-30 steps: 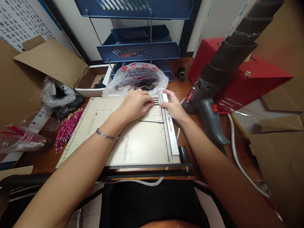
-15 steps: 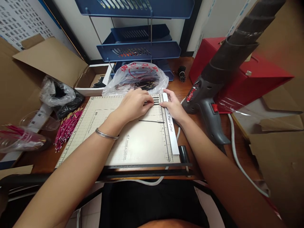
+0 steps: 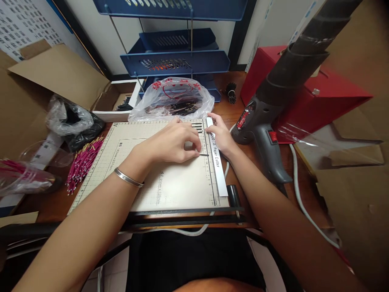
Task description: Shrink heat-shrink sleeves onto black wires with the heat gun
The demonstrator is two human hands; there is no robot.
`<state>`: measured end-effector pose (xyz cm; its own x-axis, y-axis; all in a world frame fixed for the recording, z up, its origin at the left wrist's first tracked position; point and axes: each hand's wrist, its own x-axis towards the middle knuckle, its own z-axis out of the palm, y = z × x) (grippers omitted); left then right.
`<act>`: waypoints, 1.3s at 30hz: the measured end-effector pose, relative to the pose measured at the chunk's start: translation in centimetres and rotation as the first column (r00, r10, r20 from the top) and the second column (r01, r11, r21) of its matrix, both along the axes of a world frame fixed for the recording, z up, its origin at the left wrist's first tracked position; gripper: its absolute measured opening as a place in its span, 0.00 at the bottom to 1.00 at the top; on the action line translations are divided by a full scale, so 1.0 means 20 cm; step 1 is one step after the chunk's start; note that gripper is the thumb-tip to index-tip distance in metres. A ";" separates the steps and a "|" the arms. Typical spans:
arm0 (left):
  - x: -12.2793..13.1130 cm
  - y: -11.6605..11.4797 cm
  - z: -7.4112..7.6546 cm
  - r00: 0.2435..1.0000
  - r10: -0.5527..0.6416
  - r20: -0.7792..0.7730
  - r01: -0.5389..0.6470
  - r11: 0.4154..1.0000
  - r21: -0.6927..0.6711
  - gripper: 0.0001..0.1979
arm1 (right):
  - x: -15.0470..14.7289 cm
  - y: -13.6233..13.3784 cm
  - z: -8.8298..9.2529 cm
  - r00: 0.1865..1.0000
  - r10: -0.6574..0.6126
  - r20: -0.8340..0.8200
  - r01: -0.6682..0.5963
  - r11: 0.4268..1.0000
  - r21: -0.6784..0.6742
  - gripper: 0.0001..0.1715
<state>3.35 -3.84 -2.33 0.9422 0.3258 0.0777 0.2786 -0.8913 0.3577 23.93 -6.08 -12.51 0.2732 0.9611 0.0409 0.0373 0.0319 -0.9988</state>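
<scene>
A cream paper cutter with printed grid lines lies in front of me. Thumb and fingertips of my left hand are closed on a thin black wire lying across its board; the hand covers the rest of the wire. Several short black pieces lie in a row farther up, near the fingers of my left hand. On the right side, my right hand grips the upper part of the white strip marked "Paper Cutter", its thumb over the inner edge.
Behind the cutter sits a clear plastic bag of black wires, below a blue rack. A heat gun and a red box stand at right. Magenta wires and an open cardboard box are at left.
My left hand has moved down the board from the row of short pieces to the single black wire and pinched it. My right hand stays at the strip.
</scene>
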 end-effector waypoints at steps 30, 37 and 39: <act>-0.03 0.12 -0.10 0.975 0.201 0.095 -0.218 0.945 0.244 0.12 | 0.02 -0.03 0.01 0.992 0.111 -0.051 -0.111 0.994 0.013 0.58; -0.03 0.12 -0.11 0.976 0.190 0.109 -0.211 0.948 0.237 0.12 | 0.03 -0.03 0.00 0.992 0.120 -0.047 -0.120 0.993 -0.001 0.58; -0.03 0.12 -0.12 0.975 0.193 0.111 -0.214 0.948 0.236 0.12 | 0.03 -0.03 0.00 0.990 0.130 -0.053 -0.130 0.992 0.004 0.57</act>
